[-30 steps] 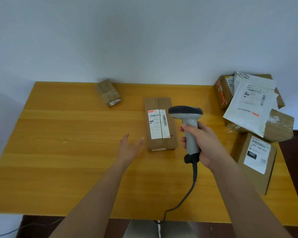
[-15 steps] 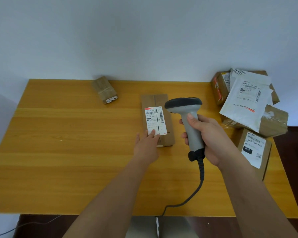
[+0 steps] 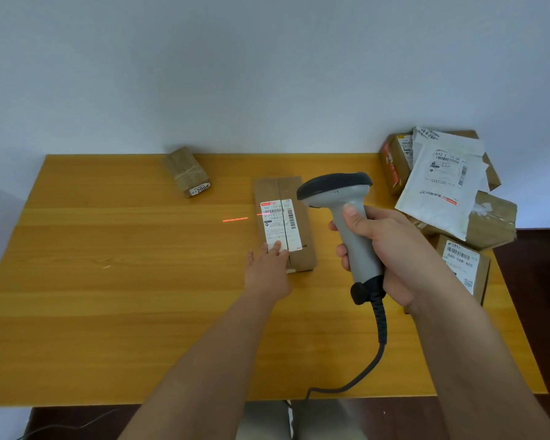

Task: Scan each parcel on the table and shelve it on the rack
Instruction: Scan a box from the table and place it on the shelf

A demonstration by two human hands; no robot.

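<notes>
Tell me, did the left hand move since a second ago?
Yes. The left hand went forward and to the right across the table; its fingers now rest on the near end of the middle parcel.

- Left hand (image 3: 269,269): bare. No glove, ring or other covering is visible on the fingers or the back of the hand.
- Left forearm (image 3: 204,360): bare from the wrist to the lower frame edge. No sleeve, watch or band is visible.
- Right hand (image 3: 391,249): bare. The thumbnail is short and unpainted. No ring is visible.
- Right forearm (image 3: 477,360): bare from the wrist to the lower frame edge. No sleeve, strap or wristwear is visible.
</notes>
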